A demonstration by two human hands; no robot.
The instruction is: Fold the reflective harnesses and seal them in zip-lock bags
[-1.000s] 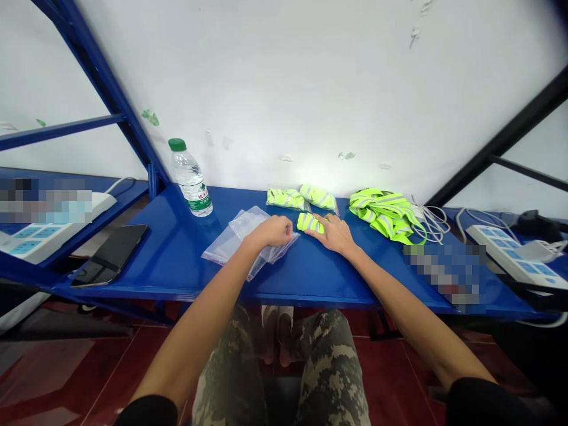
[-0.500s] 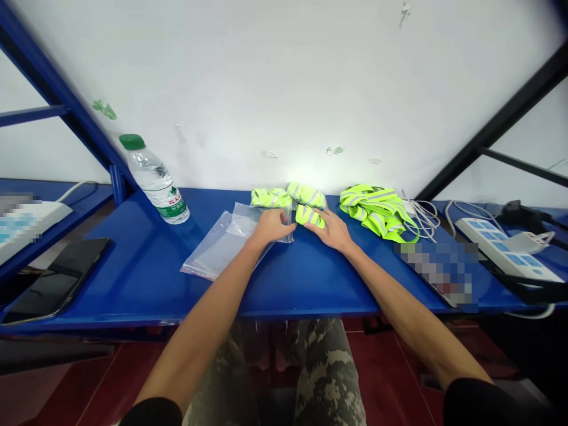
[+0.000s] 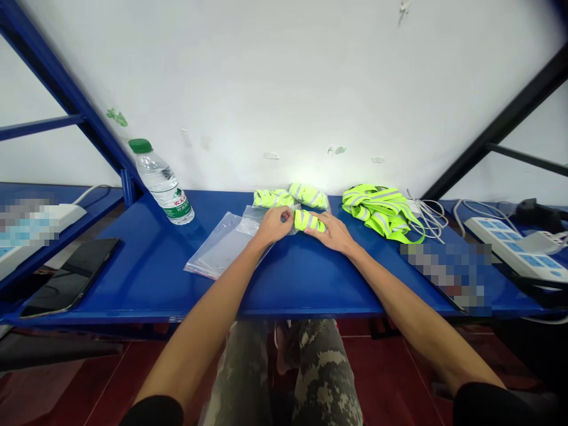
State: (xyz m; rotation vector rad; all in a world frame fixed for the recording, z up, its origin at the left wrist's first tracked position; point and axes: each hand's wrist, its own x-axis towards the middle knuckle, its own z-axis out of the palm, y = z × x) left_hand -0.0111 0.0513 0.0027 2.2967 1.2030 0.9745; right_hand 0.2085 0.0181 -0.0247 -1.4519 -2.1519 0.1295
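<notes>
My left hand (image 3: pixel 274 225) is curled over the edge of a clear zip-top plastic bag (image 3: pixel 220 248), pinching it close to a rolled reflective strip. That roll of neon yellow hi-vis fabric (image 3: pixel 309 220) lies under the fingers of my right hand (image 3: pixel 332 232), which presses against it. Just beyond the hands, two more hi-vis rolls (image 3: pixel 271 198) (image 3: pixel 308 196) sit in clear wrapping against the wall. To the right lies a loose heap of hi-vis straps (image 3: pixel 377 213).
The blue metal shelf (image 3: pixel 146 284) holds a water bottle (image 3: pixel 163 184) at back left and a black phone (image 3: pixel 71 277) at left. White cables (image 3: pixel 428 220) and a white power strip (image 3: pixel 515 255) lie at right. A pixelated patch covers part of the right side.
My hands have drawn closer around the roll, with the bag's edge gathered under my left fingers. The whole view has turned slightly since the oldest frame, shifting the shelf's contents sideways.
</notes>
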